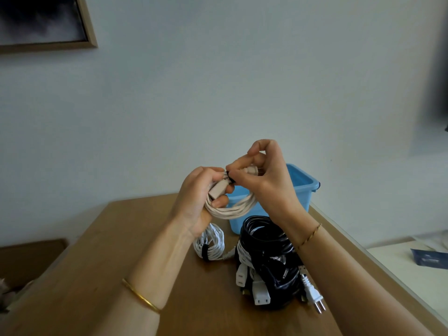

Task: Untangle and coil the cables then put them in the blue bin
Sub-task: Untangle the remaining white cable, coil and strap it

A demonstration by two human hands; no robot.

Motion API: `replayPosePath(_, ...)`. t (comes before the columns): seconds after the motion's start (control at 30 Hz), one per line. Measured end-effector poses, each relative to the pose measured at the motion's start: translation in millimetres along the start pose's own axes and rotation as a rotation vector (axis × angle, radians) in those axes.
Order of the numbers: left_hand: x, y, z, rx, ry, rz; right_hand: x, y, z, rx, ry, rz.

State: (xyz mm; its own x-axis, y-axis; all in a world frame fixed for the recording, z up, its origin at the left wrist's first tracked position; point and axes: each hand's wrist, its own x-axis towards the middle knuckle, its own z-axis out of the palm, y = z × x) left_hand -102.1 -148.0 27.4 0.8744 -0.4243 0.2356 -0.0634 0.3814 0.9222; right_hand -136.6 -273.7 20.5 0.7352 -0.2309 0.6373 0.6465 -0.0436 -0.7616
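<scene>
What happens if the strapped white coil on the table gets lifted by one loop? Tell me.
The white coil likely lifts as one bundle, since a black strap binds its loops. Thin cord, so it probably sags, not stiff. Its loose end may dangle.

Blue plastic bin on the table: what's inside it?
Only bare blue inner wall shows near the rim of the blue plastic bin. The left hand, the right hand and their coiled beige cable cover its floor.
</scene>
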Motion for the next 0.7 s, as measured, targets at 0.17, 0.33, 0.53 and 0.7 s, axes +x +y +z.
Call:
replayPosePath(0.17, -1, 0, -3, 0.034, 0.069, 0.044, -1, 2, -2, -0.094, -0.076, -0.020)
replayPosePath(0.33, -2, 1, -3, 0.185, 0.092, 0.095, 1, 2, -4, -0.127, -0.123, -0.017)
replayPosePath(0.53, -1, -5, -4, 0.251, 0.102, 0.072, 2, 9, -4, -0.085, -0.091, 0.009)
replayPosePath(0.7, 0, -2, -7, 0.218, 0.097, 0.050, 4, 14, -15, 0.031, -0.151, 0.137)
